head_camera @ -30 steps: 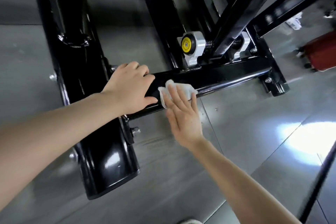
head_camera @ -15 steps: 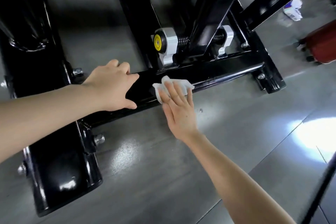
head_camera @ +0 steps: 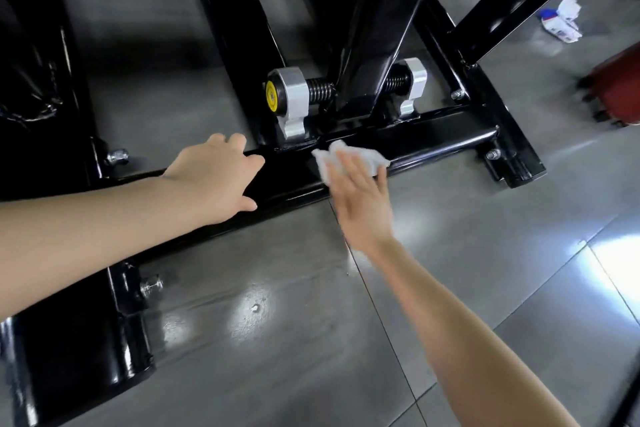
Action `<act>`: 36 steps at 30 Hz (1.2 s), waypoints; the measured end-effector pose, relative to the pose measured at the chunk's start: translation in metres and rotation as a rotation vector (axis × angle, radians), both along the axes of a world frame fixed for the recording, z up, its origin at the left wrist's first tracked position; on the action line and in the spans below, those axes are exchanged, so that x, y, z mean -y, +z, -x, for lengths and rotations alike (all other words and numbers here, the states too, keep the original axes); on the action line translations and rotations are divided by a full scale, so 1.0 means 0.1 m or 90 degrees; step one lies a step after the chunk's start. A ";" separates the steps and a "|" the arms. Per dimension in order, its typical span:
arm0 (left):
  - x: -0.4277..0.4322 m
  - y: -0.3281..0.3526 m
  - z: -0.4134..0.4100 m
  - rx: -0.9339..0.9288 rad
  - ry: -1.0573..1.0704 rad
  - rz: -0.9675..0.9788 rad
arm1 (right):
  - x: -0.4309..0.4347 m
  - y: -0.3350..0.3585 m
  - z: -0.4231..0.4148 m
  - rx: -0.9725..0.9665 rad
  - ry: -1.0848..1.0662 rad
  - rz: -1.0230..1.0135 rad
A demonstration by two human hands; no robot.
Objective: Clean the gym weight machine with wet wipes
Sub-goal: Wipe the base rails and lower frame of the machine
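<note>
Down at floor level, wiping the weight machine's base bar (head_camera: 443, 140)
Head view: the right hand (head_camera: 360, 199) presses a white wipe (head_camera: 362, 157) onto the bar with straight fingers; the left hand (head_camera: 214, 180) rests open beside it. Bar's far end and uprights (head_camera: 377, 21) look yet to be wiped

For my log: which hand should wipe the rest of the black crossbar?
Likely right: right hand presses the crumpled white wet wipe on the glossy black metal crossbar; left hand rests bare.
</note>
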State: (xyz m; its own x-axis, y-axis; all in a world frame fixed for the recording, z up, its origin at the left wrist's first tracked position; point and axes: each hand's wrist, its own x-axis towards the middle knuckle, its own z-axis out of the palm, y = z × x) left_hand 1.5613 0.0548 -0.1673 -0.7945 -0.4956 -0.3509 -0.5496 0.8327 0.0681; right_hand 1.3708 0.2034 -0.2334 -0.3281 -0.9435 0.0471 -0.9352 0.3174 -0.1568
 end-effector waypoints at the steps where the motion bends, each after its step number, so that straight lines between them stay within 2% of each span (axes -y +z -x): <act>1: -0.02 0.00 0.03 -0.011 -0.017 0.003 | 0.02 0.01 0.25 0.001 -0.060 0.010; 3: -0.04 -0.01 0.10 -0.035 -0.065 0.018 | 0.13 0.05 0.61 0.057 -0.219 0.029; 5: -0.05 -0.05 0.18 -0.063 -0.145 0.056 | 0.28 0.07 0.62 0.067 -0.280 0.033; 6: -0.06 -0.06 0.23 -0.081 -0.197 0.080 | 0.32 0.06 0.49 0.050 -0.256 0.035; 9: -0.09 -0.07 0.37 -0.081 -0.275 0.121 | 0.18 -0.01 0.03 0.030 -0.059 0.037; 12: -0.10 -0.11 0.46 -0.014 -0.288 0.116 | -0.03 -0.05 0.24 0.031 0.016 0.025; 14: -0.11 -0.11 0.52 -0.017 -0.287 0.100 | -0.03 -0.06 0.66 0.005 -0.049 0.020; 17: -0.14 -0.12 0.64 -0.059 -0.293 0.077 | 0.08 -0.01 1.22 0.079 -0.268 0.026; 19: -0.16 -0.13 0.75 -0.076 -0.293 0.070 | 0.20 0.05 1.26 0.100 -0.342 0.044; 20: -0.18 -0.13 0.80 -0.073 -0.291 0.065 | 0.22 0.06 1.16 0.081 -0.330 0.049; 22: -0.20 -0.15 0.92 -0.066 -0.285 0.062 | 0.17 0.04 0.85 0.044 -0.207 0.062; 25: -0.20 -0.14 1.08 -0.078 -0.280 0.054 | -0.06 0.00 0.68 0.056 -0.064 0.014; 28: -0.23 -0.15 1.23 -0.081 -0.299 0.057 | -0.04 0.03 1.25 0.040 -0.155 0.004; 32: -0.30 -0.23 1.49 -0.095 -0.309 0.051 | 0.08 0.10 1.92 0.102 -0.337 0.011; 34: -0.32 -0.25 1.61 -0.121 -0.312 0.055 | 0.12 0.11 1.85 0.077 -0.319 0.019; 36: -0.31 -0.25 1.72 -0.144 -0.322 0.079 | 0.04 0.08 1.61 0.046 -0.190 0.017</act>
State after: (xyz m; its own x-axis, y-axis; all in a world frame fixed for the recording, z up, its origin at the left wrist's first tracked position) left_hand 1.3890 0.0858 -0.1924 -0.9924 -0.0599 -0.1079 -0.0627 0.9978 0.0228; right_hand 1.2103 0.1994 -0.2254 -0.5945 -0.8032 0.0372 -0.7869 0.5717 -0.2323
